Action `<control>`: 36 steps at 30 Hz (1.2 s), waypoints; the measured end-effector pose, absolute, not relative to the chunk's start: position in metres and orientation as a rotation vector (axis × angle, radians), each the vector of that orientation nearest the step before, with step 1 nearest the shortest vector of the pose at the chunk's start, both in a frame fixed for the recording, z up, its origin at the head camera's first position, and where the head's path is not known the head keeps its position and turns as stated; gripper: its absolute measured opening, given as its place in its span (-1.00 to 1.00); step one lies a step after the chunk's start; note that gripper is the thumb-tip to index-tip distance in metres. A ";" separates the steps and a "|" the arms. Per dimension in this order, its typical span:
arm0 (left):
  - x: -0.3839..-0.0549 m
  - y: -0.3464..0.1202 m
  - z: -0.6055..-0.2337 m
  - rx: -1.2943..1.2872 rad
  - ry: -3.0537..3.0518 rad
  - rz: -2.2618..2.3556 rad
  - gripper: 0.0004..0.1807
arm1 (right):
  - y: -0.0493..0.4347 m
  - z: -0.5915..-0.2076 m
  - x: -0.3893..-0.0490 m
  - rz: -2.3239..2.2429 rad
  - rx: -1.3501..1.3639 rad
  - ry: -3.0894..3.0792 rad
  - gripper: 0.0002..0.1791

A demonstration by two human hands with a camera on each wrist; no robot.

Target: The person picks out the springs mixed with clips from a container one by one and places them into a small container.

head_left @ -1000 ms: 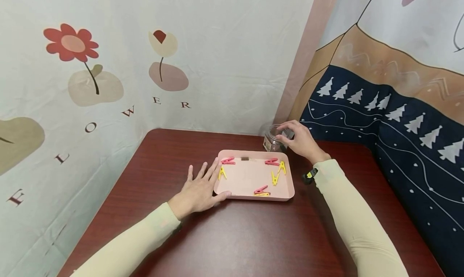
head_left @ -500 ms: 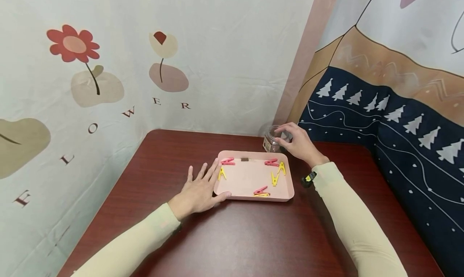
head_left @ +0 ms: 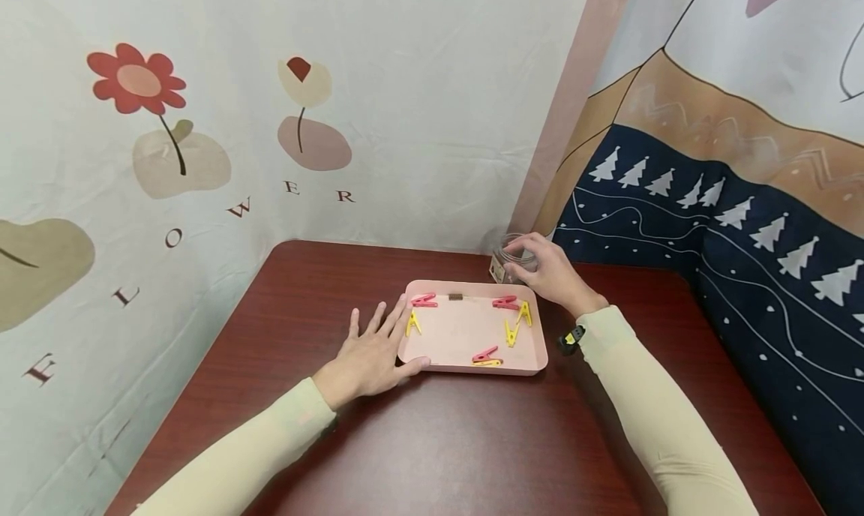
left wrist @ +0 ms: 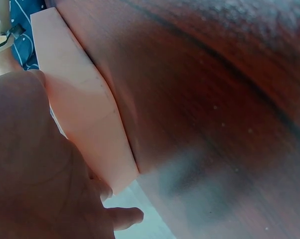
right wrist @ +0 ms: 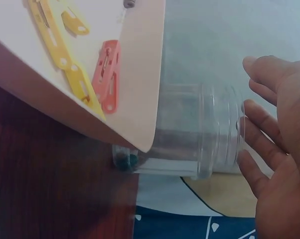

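My left hand (head_left: 364, 358) rests against the left side of the pink tray (head_left: 466, 367), fingers spread; the left wrist view shows the hand (left wrist: 35, 159) along the tray's outer wall (left wrist: 85, 114). Inside lie several red clothespins (head_left: 484, 354) and yellow clothespins (head_left: 512, 334), plus a small dark coil spring (head_left: 455, 297). Behind the tray's back right corner stands a clear lidless jar (head_left: 500, 268). Over its mouth is my right hand (head_left: 550, 272), fingers bent and apart. Close up, those fingertips are at the jar's rim (right wrist: 234, 124); whether something tiny is between them is unclear.
A dark green thing (right wrist: 125, 160) shows at the jar's bottom. The dark red wooden table (head_left: 432, 441) carries everything. A pale flower-printed curtain (head_left: 418, 126) hangs behind, and a navy tree-printed one (head_left: 648, 208) on the right.
My right hand has moved slightly left and down, so its fingers are now closer over the jar's mouth. The left hand, tray and clothespins stay where they were.
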State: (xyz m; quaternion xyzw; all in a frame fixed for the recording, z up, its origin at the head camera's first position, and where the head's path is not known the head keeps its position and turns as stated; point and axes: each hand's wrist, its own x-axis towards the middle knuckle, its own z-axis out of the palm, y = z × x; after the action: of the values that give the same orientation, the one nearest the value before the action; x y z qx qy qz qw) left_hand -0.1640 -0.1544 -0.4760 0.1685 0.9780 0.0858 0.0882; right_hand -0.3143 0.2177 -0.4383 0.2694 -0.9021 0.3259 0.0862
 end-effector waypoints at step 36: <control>-0.167 -0.157 -0.479 0.507 2.899 0.277 0.26 | 0.161 -0.445 -0.307 0.669 1.119 -2.758 -0.60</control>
State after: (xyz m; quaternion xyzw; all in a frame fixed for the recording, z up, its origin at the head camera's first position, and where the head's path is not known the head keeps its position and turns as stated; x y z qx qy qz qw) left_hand -0.1670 -0.1570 -0.4789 0.1709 0.9765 0.0934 0.0927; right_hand -0.3074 0.1612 -0.4449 0.3664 -0.9032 0.2190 0.0453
